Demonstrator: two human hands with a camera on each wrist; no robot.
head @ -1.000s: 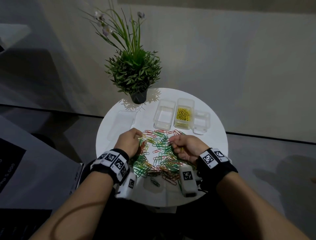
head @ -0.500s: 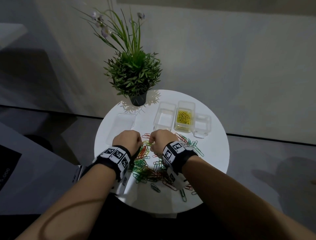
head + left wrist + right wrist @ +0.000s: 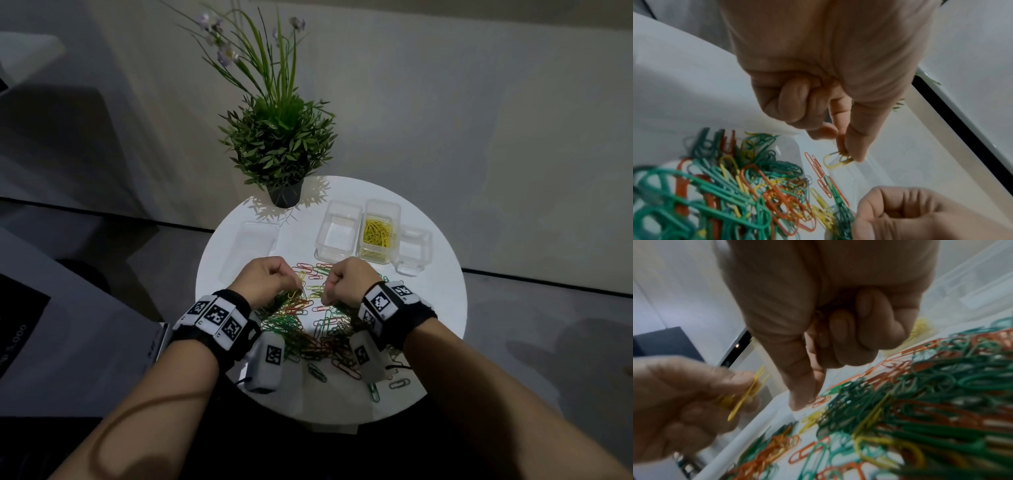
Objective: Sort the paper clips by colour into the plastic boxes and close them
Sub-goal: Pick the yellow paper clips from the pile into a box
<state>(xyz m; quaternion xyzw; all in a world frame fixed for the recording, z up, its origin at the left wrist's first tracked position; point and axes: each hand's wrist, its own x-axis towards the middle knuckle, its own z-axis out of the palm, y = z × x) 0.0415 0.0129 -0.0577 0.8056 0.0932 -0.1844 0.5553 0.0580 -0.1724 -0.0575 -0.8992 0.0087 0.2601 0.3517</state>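
Yellow wire clips (image 3: 835, 160) pinched, left hand (image 3: 265, 281)

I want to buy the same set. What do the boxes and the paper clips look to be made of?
Boxes: clear, glossy plastic; the white table shows through the walls. Paper clips: probably wire with a smooth coloured coating in green, orange and yellow; no bare metal is plainly visible.

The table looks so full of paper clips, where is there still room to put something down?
Bare spots on the white table: the right side, between the clear boxes and the edge; and the middle, between the flat lid and those boxes. It is crowded around both hands, where the clip pile spreads.
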